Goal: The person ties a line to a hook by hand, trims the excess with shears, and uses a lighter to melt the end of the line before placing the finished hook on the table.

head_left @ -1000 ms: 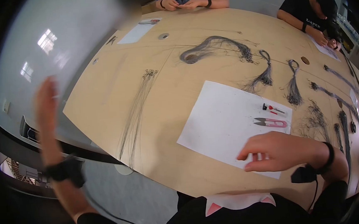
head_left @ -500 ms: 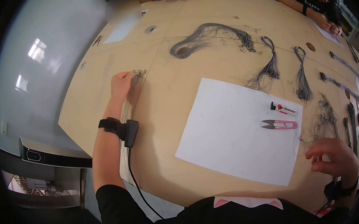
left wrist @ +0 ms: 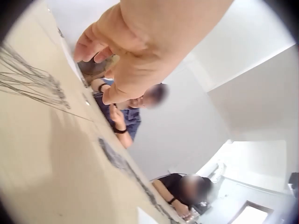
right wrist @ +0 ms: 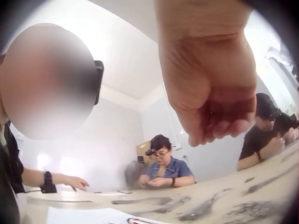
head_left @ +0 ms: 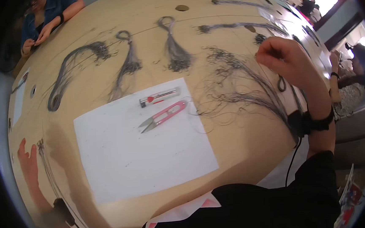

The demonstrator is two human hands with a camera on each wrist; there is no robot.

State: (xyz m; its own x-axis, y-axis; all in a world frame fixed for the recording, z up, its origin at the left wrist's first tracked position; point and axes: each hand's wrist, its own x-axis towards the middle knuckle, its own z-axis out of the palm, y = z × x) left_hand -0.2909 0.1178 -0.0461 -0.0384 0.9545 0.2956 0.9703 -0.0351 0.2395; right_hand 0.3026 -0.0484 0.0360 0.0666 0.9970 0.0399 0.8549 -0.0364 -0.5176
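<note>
Neither hand visibly grips anything. The left hand (head_left: 28, 161) is open, fingers parted and bent, just beside the hooked ends of the thin strands (head_left: 41, 146) on the left; the spread suggests room for picking up a strand. The right hand (head_left: 286, 60) is raised over the right side, fingers loosely curled with nothing visible in them, perhaps to stay off the tangled strands (head_left: 230, 66) beneath and beside it.

The thin strands lie lengthwise from far to near on the table (head_left: 243, 141), hooked ends away from the wearer, which probably keeps them separable. The white paper (head_left: 122, 156) lies between the hands, likely a pale ground against which fine pieces show. On its far right part are the pink-handled snips (head_left: 163, 115) and, just beyond, a clear tube (head_left: 160, 97), seemingly within easy reach. Farther off, two looped bundles (head_left: 171, 51) are gathered, presumably against tangling.
</note>
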